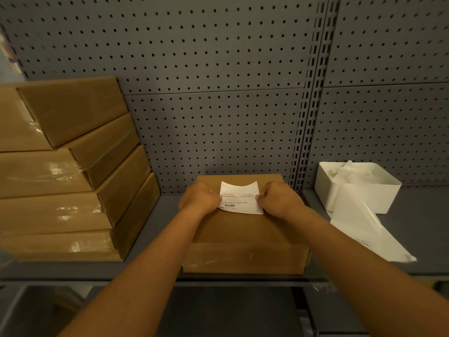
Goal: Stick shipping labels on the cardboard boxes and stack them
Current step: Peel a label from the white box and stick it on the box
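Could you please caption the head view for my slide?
Both hands pinch a shipping label over a cardboard box.

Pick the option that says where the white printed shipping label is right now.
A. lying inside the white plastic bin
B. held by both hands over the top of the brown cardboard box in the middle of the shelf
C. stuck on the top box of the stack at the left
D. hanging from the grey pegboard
B: the white printed shipping label is pinched at its edges by the left hand and the right hand, over the brown cardboard box in the middle of the shelf.
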`<state>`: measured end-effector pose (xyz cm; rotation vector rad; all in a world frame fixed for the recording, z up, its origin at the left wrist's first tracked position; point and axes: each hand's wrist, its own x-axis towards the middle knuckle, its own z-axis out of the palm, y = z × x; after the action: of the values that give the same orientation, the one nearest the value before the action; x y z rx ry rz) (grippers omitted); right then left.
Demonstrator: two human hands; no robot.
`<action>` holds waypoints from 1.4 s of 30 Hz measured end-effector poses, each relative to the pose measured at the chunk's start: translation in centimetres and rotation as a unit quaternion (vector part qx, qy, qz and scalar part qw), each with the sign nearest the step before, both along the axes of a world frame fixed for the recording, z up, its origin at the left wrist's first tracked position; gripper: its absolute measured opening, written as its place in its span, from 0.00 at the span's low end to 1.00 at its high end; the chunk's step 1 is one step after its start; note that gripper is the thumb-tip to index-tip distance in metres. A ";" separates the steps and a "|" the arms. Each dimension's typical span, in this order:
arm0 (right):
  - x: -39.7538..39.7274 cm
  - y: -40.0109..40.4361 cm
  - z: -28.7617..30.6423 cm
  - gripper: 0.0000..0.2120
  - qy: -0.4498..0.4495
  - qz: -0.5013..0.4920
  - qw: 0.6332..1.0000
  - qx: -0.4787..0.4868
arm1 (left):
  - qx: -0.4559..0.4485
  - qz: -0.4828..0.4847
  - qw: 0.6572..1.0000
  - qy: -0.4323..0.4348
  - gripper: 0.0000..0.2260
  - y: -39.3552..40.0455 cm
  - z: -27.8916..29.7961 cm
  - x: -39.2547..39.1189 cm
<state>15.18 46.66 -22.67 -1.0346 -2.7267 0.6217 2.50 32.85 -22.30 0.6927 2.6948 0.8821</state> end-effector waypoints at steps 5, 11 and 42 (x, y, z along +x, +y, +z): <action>-0.2 -0.2 -0.1 0.08 -0.011 0.006 1.000 0.028 | -0.007 -0.001 1.000 0.016 0.09 0.1 -0.2 0.1; -0.3 -0.3 0.0 0.07 -0.022 0.008 0.999 0.037 | -0.024 0.015 0.998 0.048 0.08 0.2 0.0 0.6; 1.6 -3.7 -0.6 0.14 0.063 0.173 0.978 0.099 | -0.020 -0.290 0.936 0.198 0.14 -2.2 -0.2 3.9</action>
<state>16.83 42.94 -23.23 -0.4612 -2.8024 0.4300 6.35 30.61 -22.54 1.6931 2.5492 0.5714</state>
